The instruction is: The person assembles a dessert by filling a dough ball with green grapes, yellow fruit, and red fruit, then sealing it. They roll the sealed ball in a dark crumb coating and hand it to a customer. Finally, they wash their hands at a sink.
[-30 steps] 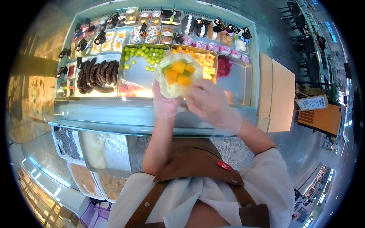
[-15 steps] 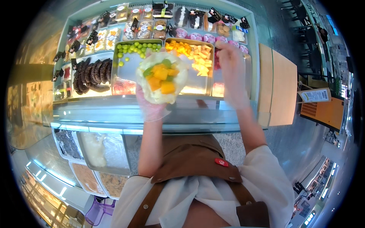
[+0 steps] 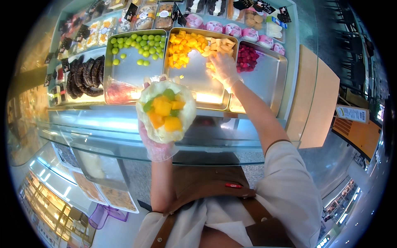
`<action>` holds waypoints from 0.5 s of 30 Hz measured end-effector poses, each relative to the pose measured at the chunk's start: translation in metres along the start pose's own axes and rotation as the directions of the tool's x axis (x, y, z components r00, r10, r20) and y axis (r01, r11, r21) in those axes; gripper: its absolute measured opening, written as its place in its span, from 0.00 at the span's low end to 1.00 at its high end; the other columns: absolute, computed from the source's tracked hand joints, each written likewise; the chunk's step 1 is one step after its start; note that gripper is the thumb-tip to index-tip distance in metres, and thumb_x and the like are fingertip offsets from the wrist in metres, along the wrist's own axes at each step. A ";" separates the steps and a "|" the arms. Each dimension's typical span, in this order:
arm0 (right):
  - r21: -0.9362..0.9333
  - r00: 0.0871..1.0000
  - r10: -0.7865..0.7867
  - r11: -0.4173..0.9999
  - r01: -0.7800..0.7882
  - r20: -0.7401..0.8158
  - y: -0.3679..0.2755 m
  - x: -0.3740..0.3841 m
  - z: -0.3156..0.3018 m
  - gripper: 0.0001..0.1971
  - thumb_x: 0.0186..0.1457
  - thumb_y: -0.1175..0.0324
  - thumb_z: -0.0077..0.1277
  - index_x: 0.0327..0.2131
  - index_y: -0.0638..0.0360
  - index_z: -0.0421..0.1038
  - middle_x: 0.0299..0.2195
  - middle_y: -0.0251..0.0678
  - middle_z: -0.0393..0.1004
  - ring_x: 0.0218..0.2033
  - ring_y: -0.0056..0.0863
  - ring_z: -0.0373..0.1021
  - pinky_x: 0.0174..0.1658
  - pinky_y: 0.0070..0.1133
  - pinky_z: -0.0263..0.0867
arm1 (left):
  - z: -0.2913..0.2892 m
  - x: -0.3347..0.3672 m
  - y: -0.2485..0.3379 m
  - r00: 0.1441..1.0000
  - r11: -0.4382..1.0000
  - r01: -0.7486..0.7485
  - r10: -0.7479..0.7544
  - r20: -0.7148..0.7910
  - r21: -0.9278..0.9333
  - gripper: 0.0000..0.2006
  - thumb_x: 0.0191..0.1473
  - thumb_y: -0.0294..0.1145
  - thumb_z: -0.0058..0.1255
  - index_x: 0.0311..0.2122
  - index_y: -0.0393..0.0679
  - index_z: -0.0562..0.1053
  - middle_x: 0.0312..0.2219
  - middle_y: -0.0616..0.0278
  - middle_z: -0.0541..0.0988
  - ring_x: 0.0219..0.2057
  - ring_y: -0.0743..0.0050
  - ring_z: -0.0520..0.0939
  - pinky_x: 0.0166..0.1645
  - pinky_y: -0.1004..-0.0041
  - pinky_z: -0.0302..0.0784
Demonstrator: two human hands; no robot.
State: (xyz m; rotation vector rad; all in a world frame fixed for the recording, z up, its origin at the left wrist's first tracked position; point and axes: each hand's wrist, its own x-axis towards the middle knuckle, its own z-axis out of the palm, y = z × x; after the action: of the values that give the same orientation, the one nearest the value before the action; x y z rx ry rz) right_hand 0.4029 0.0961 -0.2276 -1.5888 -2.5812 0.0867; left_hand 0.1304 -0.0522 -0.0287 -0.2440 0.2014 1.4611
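Observation:
My left hand (image 3: 158,149), in a clear glove, holds up a round, pale, creamy-looking base (image 3: 187,108) from beneath. Orange fruit cubes (image 3: 162,108) and green grape pieces (image 3: 168,94) are heaped on its middle. My gloved right hand (image 3: 225,72) reaches into the middle metal tray (image 3: 196,80). Its fingers close around pale orange melon cubes (image 3: 221,44) at the tray's far right corner; the fingertips are partly hidden among them. Deeper orange mango cubes (image 3: 180,49) lie to the left of that hand.
Green grapes (image 3: 144,45) fill part of the left tray (image 3: 128,72). Dark red fruit cubes (image 3: 247,58) sit in the right tray (image 3: 264,89). Dark curved pastries (image 3: 87,76) lie further left. A glass edge (image 3: 215,144) runs between me and the trays. Pink wrapped sweets (image 3: 231,29) line the back.
My right hand has come down and left from above the right tray into the melon cubes. My left hand and the topped base have shifted nearer and slightly left in view.

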 end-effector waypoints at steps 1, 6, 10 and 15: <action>-0.041 0.998 -0.059 0.998 0.057 -0.037 0.010 0.002 0.018 0.20 0.50 0.57 0.62 0.47 0.47 0.71 0.42 0.37 0.71 0.41 0.38 0.72 0.37 0.33 0.70 | -0.001 0.004 -0.006 1.000 1.000 0.005 -0.005 0.012 0.008 0.26 0.70 0.42 0.36 0.71 0.50 0.58 0.68 0.55 0.61 0.67 0.52 0.64 0.71 0.54 0.57; 0.039 0.990 -0.130 0.991 0.128 0.048 0.013 0.014 0.030 0.12 0.45 0.65 0.62 0.36 0.49 0.73 0.35 0.38 0.71 0.37 0.40 0.73 0.35 0.37 0.70 | -0.001 0.011 -0.023 0.994 0.994 -0.071 0.078 -0.076 0.089 0.26 0.70 0.41 0.36 0.70 0.49 0.58 0.68 0.54 0.61 0.66 0.53 0.65 0.70 0.53 0.60; 0.176 0.983 -0.174 0.968 0.180 -0.051 0.026 0.012 0.040 0.13 0.45 0.68 0.60 0.36 0.51 0.72 0.36 0.39 0.69 0.40 0.44 0.71 0.37 0.38 0.71 | 0.010 0.020 -0.036 0.987 0.991 -0.099 0.109 -0.117 0.089 0.27 0.71 0.42 0.32 0.72 0.46 0.54 0.68 0.50 0.61 0.65 0.51 0.67 0.68 0.53 0.65; 0.194 0.941 -0.339 0.922 0.336 -0.018 0.041 0.024 0.033 0.12 0.48 0.67 0.59 0.38 0.51 0.73 0.37 0.39 0.71 0.39 0.43 0.72 0.39 0.37 0.71 | 0.000 0.022 -0.038 0.992 0.996 -0.075 0.080 -0.095 0.053 0.27 0.71 0.43 0.32 0.71 0.46 0.55 0.68 0.49 0.60 0.66 0.51 0.66 0.68 0.53 0.65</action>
State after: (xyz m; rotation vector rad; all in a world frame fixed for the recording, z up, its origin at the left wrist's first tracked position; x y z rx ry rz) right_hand 0.4249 0.1361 -0.2631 -1.0650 -2.7184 0.3121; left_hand 0.1700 -0.0345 -0.0331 -0.2705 0.3283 1.5202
